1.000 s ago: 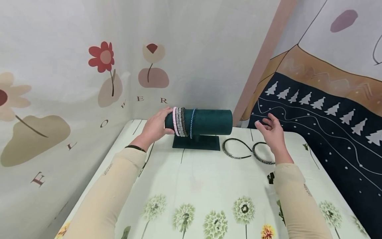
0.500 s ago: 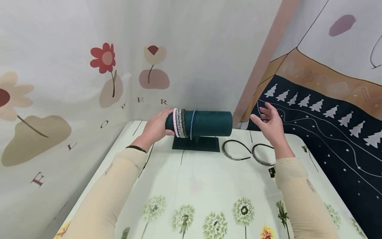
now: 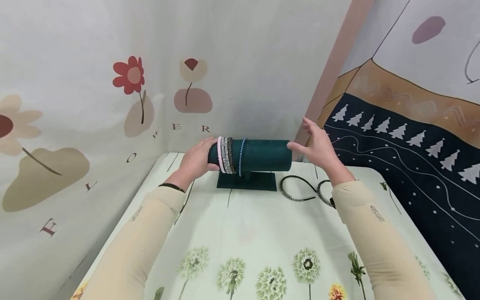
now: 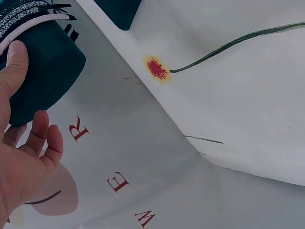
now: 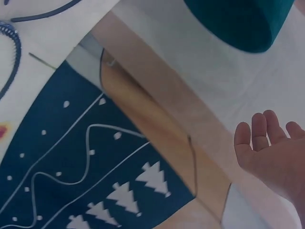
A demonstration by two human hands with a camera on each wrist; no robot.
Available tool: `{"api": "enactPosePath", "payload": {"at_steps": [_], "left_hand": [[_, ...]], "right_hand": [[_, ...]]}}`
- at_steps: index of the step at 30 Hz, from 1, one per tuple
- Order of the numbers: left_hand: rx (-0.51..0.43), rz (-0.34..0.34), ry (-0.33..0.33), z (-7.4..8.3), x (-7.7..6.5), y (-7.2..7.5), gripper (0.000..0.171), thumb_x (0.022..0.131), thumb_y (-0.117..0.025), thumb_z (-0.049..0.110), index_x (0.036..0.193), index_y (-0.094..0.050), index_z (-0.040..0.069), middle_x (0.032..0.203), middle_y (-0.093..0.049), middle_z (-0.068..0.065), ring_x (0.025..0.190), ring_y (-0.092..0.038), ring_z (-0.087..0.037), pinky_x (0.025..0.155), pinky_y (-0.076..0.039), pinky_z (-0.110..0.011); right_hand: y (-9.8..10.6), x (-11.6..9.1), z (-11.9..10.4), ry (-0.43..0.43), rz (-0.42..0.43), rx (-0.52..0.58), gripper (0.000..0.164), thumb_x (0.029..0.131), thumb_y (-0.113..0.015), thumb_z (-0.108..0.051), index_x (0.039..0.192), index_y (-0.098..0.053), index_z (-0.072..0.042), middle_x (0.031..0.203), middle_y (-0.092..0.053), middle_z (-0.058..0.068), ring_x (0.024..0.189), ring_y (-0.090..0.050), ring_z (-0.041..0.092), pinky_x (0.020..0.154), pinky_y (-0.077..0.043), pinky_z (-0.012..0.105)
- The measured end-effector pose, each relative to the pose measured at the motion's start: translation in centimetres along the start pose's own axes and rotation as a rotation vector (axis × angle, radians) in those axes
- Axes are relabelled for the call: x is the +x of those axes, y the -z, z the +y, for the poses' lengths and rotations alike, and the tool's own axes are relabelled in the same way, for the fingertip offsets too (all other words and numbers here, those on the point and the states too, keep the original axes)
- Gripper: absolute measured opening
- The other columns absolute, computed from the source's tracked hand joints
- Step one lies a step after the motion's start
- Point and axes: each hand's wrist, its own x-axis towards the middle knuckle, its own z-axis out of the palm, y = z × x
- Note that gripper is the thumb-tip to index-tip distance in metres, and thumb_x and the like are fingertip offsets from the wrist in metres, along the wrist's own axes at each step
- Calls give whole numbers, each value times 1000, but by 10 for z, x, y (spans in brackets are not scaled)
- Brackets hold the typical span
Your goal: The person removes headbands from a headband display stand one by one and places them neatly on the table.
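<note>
Left hand (image 3: 196,160) grips dark-green headband stand (image 3: 269,155) by left end | right hand (image 3: 319,146) released, near right end | pink headband (image 3: 220,155), blue headband (image 3: 241,157) on stand

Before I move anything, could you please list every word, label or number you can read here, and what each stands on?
"F L O W E R", spaced out along the wall cloth.
Left sleeve: lettering too small and blurred to read.
Right sleeve: print too small to read with certainty.

Left grip (image 3: 196,160) curled, right grip (image 3: 318,146) — relaxed
</note>
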Motion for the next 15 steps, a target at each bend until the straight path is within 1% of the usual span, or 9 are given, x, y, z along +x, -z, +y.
{"api": "enactPosePath", "payload": {"at_steps": [3, 8, 13, 15], "left_hand": [[2, 3, -2, 1, 0, -1, 102, 88, -90, 32, 169, -30, 16, 178, -28, -11, 159, -36, -38, 129, -34, -60], [14, 7, 5, 0, 0, -2, 102, 88, -90, 31, 169, -30, 15, 178, -28, -11, 159, -35, -37, 130, -34, -60], [8, 7, 6, 1, 0, -2, 102, 88, -90, 31, 169, -29, 15, 177, -28, -12, 158, -36, -38, 129, -34, -60], [8, 5, 6, 2, 0, -2, 102, 88, -90, 31, 169, -29, 15, 178, -28, -12, 158, -36, -39, 129, -34, -61]], "right_hand": [[-10, 5, -9, 28, -44, -37, 100, 94, -83, -41, 171, -25, -15, 168, -43, 19, 155, -39, 43, 124, -37, 67], [-30, 11, -28, 84, -108, -140, 105, 90, -85, -50, 171, -27, -18, 171, -42, 14, 154, -35, 44, 126, -32, 67], [-51, 16, -44, 125, -157, -235, 107, 89, -84, -56, 171, -27, -19, 174, -38, 9, 156, -33, 43, 130, -25, 69], [-58, 17, -49, 139, -177, -279, 108, 89, -83, -58, 171, -26, -20, 174, -38, 9, 157, -32, 42, 130, -23, 69]]}}
